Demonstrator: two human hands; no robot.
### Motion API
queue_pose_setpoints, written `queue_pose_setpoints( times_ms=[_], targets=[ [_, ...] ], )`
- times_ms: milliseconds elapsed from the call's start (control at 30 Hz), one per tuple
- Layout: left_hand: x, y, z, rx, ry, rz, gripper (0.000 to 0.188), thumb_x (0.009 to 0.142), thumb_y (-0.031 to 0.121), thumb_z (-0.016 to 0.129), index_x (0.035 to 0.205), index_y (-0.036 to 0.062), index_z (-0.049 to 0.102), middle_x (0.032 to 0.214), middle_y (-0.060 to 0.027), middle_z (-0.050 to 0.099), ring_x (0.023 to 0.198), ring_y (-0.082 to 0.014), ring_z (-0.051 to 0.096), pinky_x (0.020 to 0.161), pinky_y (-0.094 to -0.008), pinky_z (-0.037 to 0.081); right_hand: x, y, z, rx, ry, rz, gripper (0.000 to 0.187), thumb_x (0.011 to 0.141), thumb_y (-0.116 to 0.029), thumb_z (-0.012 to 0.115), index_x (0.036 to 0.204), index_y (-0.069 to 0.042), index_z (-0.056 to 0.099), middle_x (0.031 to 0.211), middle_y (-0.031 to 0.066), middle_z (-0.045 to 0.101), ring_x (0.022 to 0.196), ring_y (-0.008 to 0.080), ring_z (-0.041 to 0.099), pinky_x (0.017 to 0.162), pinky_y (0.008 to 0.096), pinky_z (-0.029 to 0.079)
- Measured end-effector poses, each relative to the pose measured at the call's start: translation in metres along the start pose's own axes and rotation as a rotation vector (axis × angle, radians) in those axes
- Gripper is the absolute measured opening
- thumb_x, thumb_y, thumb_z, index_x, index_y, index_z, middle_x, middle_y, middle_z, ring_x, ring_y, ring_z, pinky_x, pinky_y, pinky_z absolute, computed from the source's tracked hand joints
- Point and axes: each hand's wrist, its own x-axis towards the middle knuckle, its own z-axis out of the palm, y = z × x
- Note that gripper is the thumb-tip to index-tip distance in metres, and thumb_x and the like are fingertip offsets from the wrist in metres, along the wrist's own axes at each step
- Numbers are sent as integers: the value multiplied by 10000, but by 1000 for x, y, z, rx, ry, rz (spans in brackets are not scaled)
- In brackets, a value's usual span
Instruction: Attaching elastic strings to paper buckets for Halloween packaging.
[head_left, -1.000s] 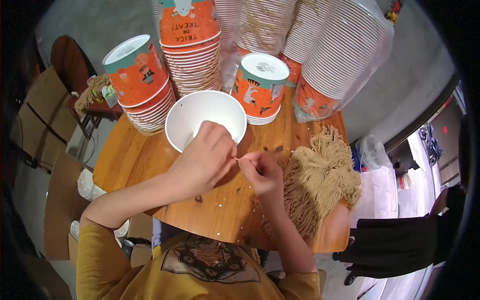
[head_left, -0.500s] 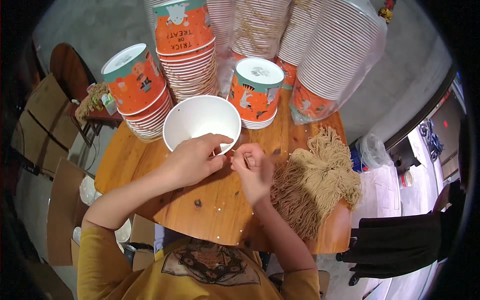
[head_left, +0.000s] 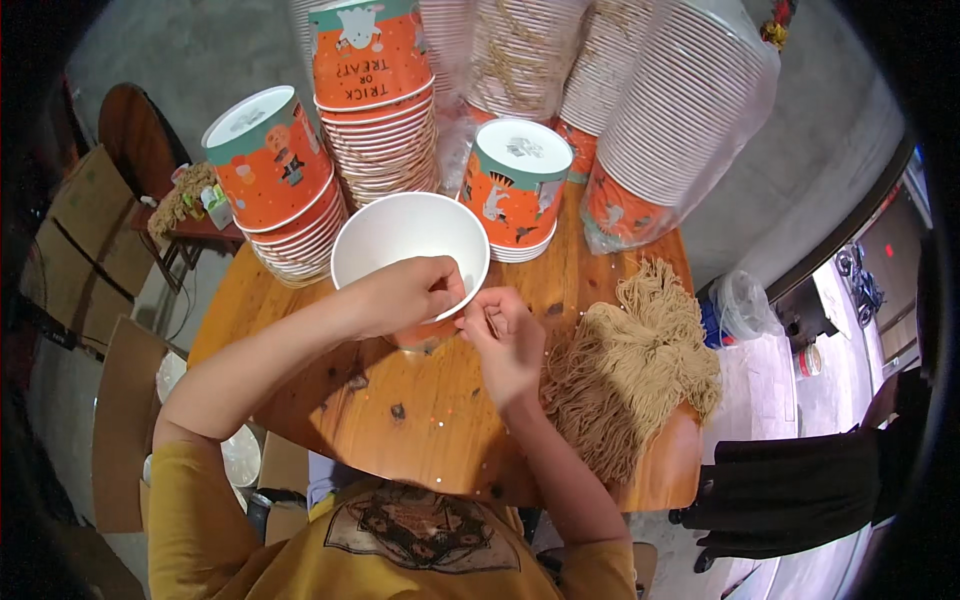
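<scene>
A white-lined paper bucket stands upright on the wooden table, its mouth up and a strip of orange outer wall showing below the near rim. My left hand reaches over that rim, its curled fingers just inside the near right part of the wall. Against the outside of the same stretch of rim, my right hand is pinched closed. Whatever lies between the fingertips of either hand is too small or hidden to make out. Right of my right forearm lies a loose heap of tan cords.
Upside-down orange buckets stand in a left stack, a taller cord-wrapped stack and a short stack. Plastic-wrapped bucket stacks rise behind. Small pale specks dot the wooden table. A person in dark clothes is at the right.
My left hand has moved from over the near rim to inside the bucket, its fingers curling in. The bucket has shifted slightly right. My right hand stays pinched by the rim.
</scene>
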Motion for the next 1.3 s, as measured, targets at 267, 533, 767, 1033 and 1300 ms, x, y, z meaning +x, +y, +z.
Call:
queue_pose_setpoints(
  times_ms=[267,533,767,1033,1300],
  targets=[
    [-11,12,3,347,426,234,87,922,125,548,922,45,514,798,-110,569,764,-203,567,702,-340,458,8,-17,-22,-112,5,-134,73,876,-31,614,938,-51,584,662,-18,521,605,38,470,558,211,403],
    [-4,-5,3,-158,312,278,160,920,112,567,1058,41,529,871,-51,550,808,-140,546,723,-281,461,27,-29,-14,-149,-174,-75,51,885,-97,640,906,-51,630,608,-106,372,564,7,339,516,188,313],
    [9,-1,-5,-776,4,-178,313,789,80,672,1059,-12,545,872,-36,566,769,-87,529,675,-210,433,26,-34,-9,21,-157,58,111,917,-146,611,892,-37,606,625,-95,466,583,-2,401,534,183,334],
    [15,-4,-5,-738,30,-91,109,820,97,624,902,30,599,781,8,582,692,-54,516,628,-184,414,33,-66,-42,-88,-440,-11,76,934,-124,569,939,-51,588,724,-59,517,593,8,430,520,174,330],
    [20,2,1,-623,-64,-2,91,859,112,590,869,30,629,742,30,552,656,-40,470,601,-194,388,59,-81,-41,171,-512,319,139,951,-158,524,1025,-68,599,801,-40,583,564,-8,415,464,154,294]
  ],
)
